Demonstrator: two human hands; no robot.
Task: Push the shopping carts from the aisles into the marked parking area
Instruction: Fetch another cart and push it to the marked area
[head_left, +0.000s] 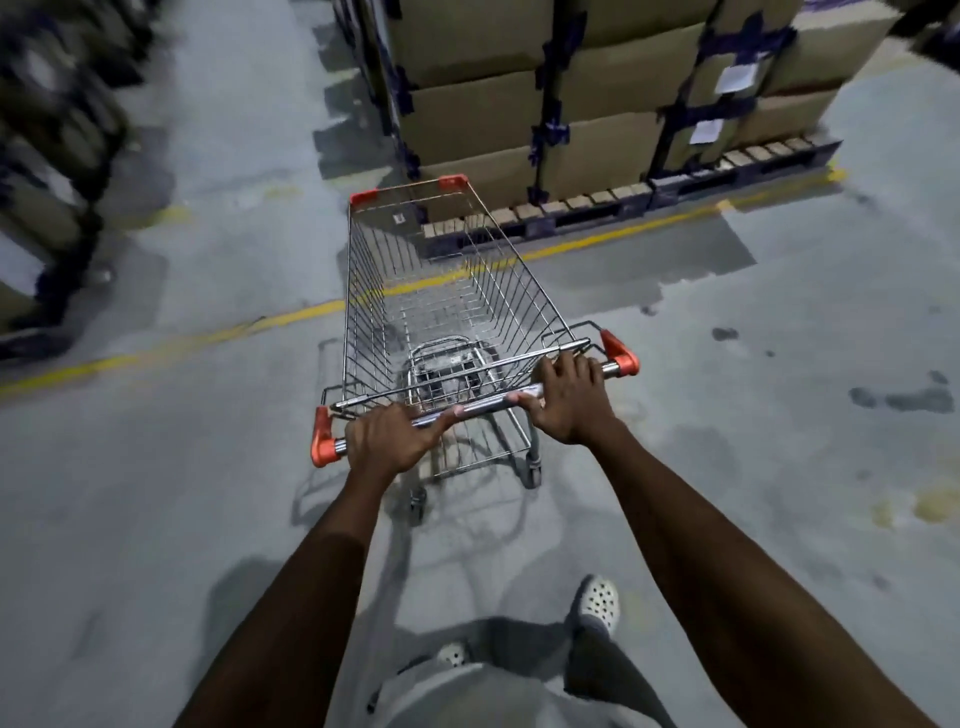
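An empty wire shopping cart (447, 291) with orange corner caps stands in front of me on the grey concrete floor. Its chrome handle bar (483, 405) runs slantwise, with orange end pieces. My left hand (389, 441) grips the bar near its left end. Near the right end of the same bar, my right hand (569, 395) is closed around it. The cart's basket straddles a yellow floor line (291, 316). Its nose points at a pallet stack.
A pallet (623, 205) stacked with taped cardboard boxes (519, 93) stands just beyond the cart's front. Blurred dark shelving (52, 156) lines the left side. An aisle of bare floor (249, 104) runs between them. Dark stains (904, 400) mark the floor at right.
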